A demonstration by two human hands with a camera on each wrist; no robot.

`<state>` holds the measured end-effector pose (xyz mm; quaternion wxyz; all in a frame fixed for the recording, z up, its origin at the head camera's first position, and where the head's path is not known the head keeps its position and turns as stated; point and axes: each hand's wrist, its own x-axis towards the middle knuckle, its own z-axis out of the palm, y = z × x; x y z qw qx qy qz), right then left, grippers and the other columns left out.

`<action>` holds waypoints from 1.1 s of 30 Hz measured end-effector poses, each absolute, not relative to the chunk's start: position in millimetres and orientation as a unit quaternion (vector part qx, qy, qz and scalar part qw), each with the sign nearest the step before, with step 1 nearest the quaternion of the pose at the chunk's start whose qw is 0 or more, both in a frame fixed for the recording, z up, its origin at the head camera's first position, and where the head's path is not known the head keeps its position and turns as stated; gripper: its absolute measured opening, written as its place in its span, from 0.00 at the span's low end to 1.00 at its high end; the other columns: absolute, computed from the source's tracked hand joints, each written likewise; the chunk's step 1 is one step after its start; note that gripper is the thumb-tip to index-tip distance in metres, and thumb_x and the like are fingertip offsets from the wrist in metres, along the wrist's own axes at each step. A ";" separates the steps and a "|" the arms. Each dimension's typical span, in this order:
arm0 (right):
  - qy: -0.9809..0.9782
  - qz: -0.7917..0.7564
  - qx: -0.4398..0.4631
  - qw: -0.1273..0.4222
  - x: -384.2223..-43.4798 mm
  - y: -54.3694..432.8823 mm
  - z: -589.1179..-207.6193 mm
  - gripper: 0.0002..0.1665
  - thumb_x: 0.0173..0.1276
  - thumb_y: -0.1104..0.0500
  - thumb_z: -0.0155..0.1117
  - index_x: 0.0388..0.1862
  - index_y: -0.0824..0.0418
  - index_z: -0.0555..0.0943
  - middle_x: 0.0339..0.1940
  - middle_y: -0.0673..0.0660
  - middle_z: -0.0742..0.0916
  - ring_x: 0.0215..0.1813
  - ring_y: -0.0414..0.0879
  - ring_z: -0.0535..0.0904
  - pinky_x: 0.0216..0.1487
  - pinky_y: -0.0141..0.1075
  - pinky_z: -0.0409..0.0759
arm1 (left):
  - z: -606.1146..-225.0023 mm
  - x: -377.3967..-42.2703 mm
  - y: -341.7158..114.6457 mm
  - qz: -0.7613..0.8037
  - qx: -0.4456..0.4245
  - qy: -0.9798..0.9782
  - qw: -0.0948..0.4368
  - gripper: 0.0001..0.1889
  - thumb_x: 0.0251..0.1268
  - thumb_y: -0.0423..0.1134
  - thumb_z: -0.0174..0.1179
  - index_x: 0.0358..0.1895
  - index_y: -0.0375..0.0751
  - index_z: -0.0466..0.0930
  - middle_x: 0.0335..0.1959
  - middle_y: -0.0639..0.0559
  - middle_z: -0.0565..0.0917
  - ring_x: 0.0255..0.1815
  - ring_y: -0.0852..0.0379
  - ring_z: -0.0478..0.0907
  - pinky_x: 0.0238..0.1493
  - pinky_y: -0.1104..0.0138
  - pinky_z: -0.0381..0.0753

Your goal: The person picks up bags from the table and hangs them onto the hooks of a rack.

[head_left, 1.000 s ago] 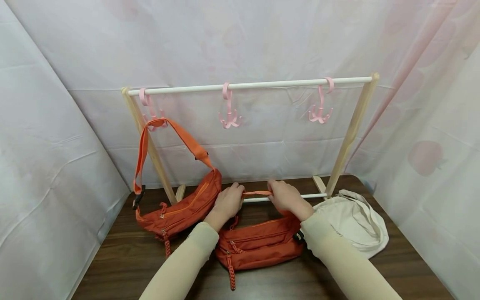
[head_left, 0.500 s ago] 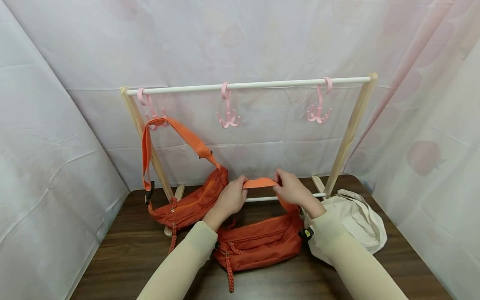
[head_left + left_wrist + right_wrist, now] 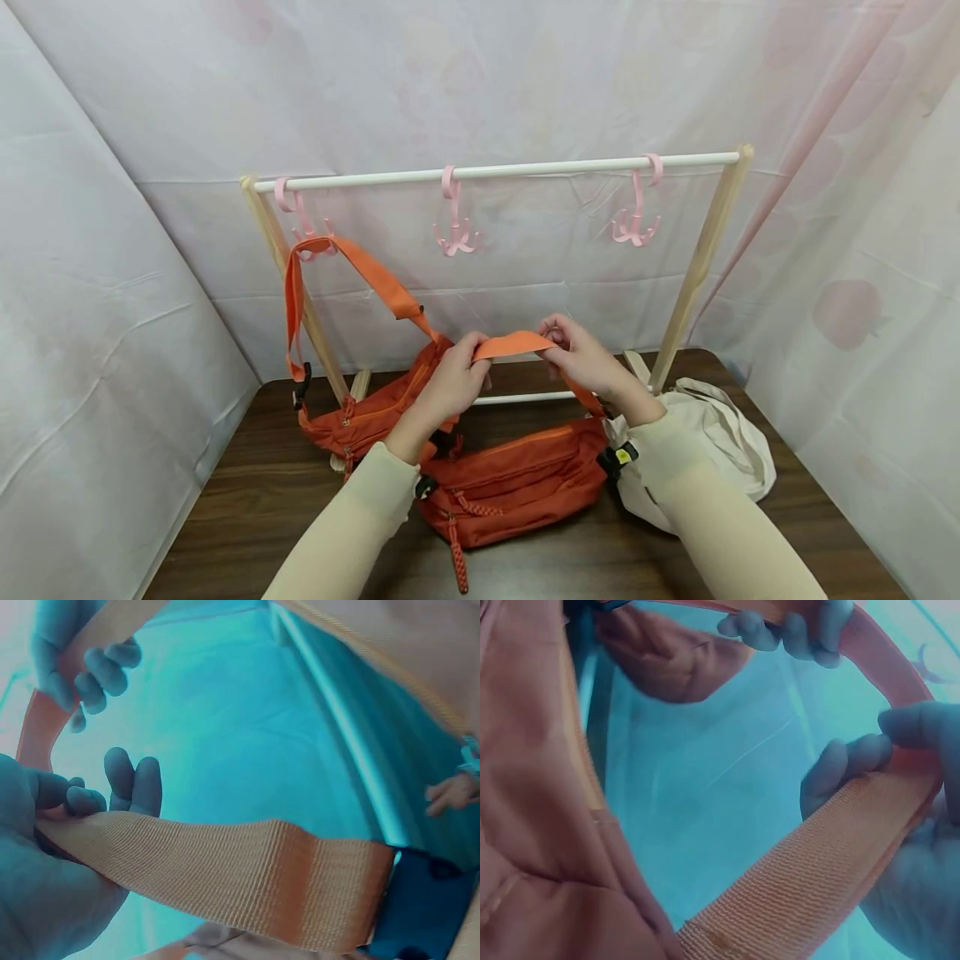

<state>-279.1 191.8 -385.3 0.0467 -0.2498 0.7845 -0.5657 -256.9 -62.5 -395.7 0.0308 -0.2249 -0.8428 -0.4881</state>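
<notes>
An orange strap [image 3: 513, 343] is stretched between my hands, raised above a rust-red waist bag [image 3: 510, 492]. My left hand [image 3: 456, 373] pinches the strap at its left end, thumb against fingers; the left wrist view shows the webbing [image 3: 225, 855] running from that grip to a dark buckle [image 3: 420, 904]. Gripping the strap's other side is my right hand [image 3: 581, 358], with thumb and fingers closed on the band [image 3: 817, 855] in the right wrist view. The bag's body rests low over the table, its braided zipper pull [image 3: 458, 554] hanging in front.
A second rust-red bag [image 3: 375, 417] hangs by its strap from the left pink hook [image 3: 303, 229]. Two more pink hooks, middle [image 3: 455, 229] and right [image 3: 636, 221], hang on the white rail [image 3: 525, 168]. A cream bag [image 3: 712, 442] lies right on the wooden table [image 3: 225, 500].
Both hands have lifted the strap upward, the left shifting slightly left. The strap has turned its flat face into view, and the bag below has shifted slightly. The hanging bag swung slightly right.
</notes>
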 end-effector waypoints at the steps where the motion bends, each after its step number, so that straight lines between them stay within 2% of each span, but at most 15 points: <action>1: 0.784 -0.564 -0.254 0.051 -277.8 191.4 -381.0 0.10 0.84 0.66 0.56 0.59 0.64 0.72 0.34 0.63 0.81 0.29 0.61 0.75 0.32 0.42 0.79 | -391.2 -255.0 -64.6 -0.492 -0.227 -0.840 0.029 0.08 0.86 0.35 0.48 0.56 0.43 0.77 0.33 0.40 0.83 0.33 0.39 0.84 0.30 0.57 0.79; 5: 0.784 -0.551 -0.281 0.055 -274.8 190.9 -365.6 0.16 0.81 0.65 0.60 0.64 0.60 0.74 0.36 0.63 0.81 0.26 0.50 0.71 0.28 0.38 0.74 | -373.7 -247.5 -74.1 -0.497 -0.233 -0.836 0.026 0.08 0.87 0.37 0.49 0.57 0.44 0.76 0.32 0.43 0.79 0.29 0.40 0.80 0.30 0.58 0.81; 11: 0.781 -0.531 -0.329 0.023 -272.7 191.6 -344.3 0.24 0.74 0.65 0.71 0.67 0.57 0.79 0.33 0.60 0.83 0.21 0.45 0.68 0.23 0.35 0.69 | -348.0 -237.2 -87.3 -0.475 -0.247 -0.843 0.049 0.08 0.86 0.36 0.51 0.59 0.45 0.76 0.31 0.46 0.75 0.20 0.50 0.66 0.26 0.62 0.69; 18: 0.788 -0.506 -0.349 -0.025 -270.5 189.9 -324.6 0.17 0.76 0.59 0.72 0.61 0.49 0.88 0.27 0.58 0.82 0.19 0.45 0.64 0.22 0.35 0.64 | -330.0 -225.3 -99.5 -0.468 -0.261 -0.842 0.057 0.09 0.85 0.37 0.53 0.60 0.47 0.75 0.32 0.47 0.77 0.22 0.51 0.67 0.29 0.62 0.70; 21: 0.785 -0.502 -0.360 -0.048 -271.3 189.8 -318.2 0.15 0.77 0.61 0.70 0.59 0.53 0.89 0.33 0.59 0.86 0.21 0.46 0.65 0.24 0.36 0.67 | -324.7 -220.8 -103.7 -0.469 -0.261 -0.842 0.062 0.09 0.85 0.38 0.54 0.61 0.49 0.75 0.35 0.48 0.79 0.24 0.51 0.69 0.30 0.62 0.70; 25: 0.784 -0.491 -0.372 -0.073 -272.6 189.5 -309.9 0.14 0.77 0.64 0.69 0.58 0.57 0.90 0.39 0.57 0.89 0.25 0.46 0.69 0.29 0.35 0.70 | -317.1 -216.9 -109.6 -0.469 -0.261 -0.841 0.070 0.11 0.85 0.38 0.56 0.63 0.49 0.74 0.38 0.49 0.81 0.24 0.50 0.71 0.27 0.62 0.71; 29: 0.791 -0.474 -0.375 -0.099 -274.2 185.7 -299.7 0.11 0.77 0.62 0.69 0.54 0.57 0.91 0.34 0.52 0.88 0.27 0.45 0.72 0.29 0.34 0.72 | -311.2 -216.3 -115.5 -0.462 -0.264 -0.842 0.088 0.15 0.84 0.37 0.57 0.66 0.50 0.73 0.40 0.50 0.81 0.21 0.50 0.71 0.22 0.62 0.72; 33: 0.792 -0.458 -0.384 -0.127 -276.4 177.8 -287.3 0.08 0.78 0.60 0.69 0.50 0.57 0.92 0.32 0.50 0.86 0.27 0.47 0.73 0.29 0.35 0.72 | -306.2 -217.5 -119.7 -0.443 -0.272 -0.844 0.132 0.19 0.83 0.37 0.59 0.70 0.52 0.73 0.42 0.52 0.82 0.20 0.52 0.71 0.20 0.63 0.72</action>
